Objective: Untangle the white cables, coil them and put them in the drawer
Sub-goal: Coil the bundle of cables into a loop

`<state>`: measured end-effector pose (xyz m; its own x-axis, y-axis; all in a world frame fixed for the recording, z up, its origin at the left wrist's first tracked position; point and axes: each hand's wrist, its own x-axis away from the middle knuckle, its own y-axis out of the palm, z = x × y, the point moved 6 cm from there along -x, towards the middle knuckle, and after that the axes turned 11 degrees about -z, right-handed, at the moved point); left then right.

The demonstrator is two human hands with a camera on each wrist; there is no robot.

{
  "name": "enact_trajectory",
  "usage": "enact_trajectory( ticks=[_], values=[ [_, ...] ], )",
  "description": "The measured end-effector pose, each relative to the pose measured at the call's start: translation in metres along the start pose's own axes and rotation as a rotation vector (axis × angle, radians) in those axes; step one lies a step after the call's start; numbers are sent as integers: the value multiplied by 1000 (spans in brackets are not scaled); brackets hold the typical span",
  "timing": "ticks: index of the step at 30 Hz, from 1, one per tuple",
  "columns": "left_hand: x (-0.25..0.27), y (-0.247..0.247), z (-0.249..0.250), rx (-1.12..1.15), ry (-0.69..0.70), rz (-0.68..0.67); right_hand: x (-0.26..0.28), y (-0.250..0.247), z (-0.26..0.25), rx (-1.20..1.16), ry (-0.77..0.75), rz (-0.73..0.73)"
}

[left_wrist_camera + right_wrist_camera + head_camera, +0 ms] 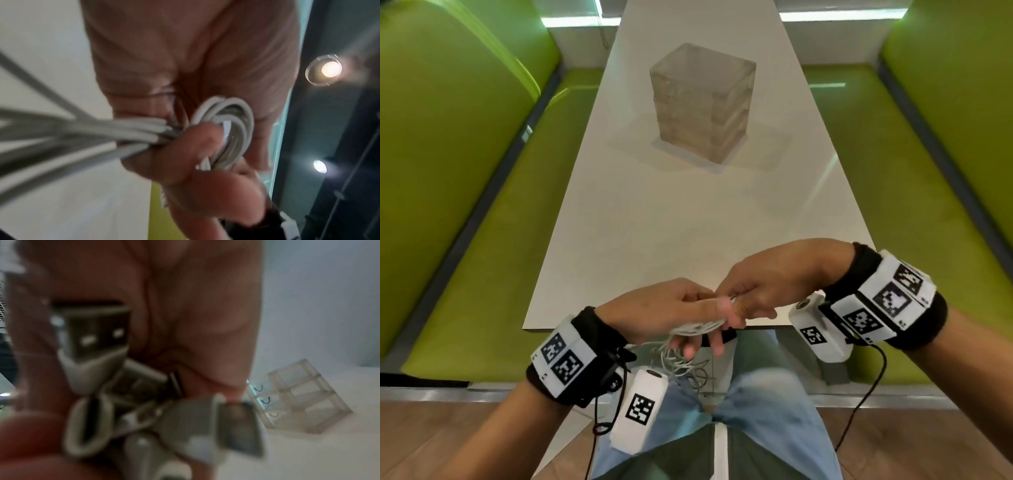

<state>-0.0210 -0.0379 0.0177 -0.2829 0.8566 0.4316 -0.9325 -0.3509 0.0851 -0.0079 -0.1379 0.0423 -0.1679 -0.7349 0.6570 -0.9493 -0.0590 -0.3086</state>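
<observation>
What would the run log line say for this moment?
stage: coiling | left hand: holds white cables coil | right hand: pinches cable plugs | drawer unit: on table, untouched

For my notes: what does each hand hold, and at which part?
Left hand grips the white cables at the coiled loops; right hand pinches their plug ends.

A white table (688, 219) stands between green benches (482, 212).
</observation>
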Motion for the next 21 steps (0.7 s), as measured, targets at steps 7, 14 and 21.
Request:
enact_trajectory(
  ticks=[7,14,21],
  values=[
    [6,-13,-3,35,-11,127,1,-4,6,-132,-90,247],
    [4,-15,-4,29,12,155,0,-7,9,75,-144,506],
    [2,-8,-5,67,56,117,3,3,4,678,-48,706]
  ],
)
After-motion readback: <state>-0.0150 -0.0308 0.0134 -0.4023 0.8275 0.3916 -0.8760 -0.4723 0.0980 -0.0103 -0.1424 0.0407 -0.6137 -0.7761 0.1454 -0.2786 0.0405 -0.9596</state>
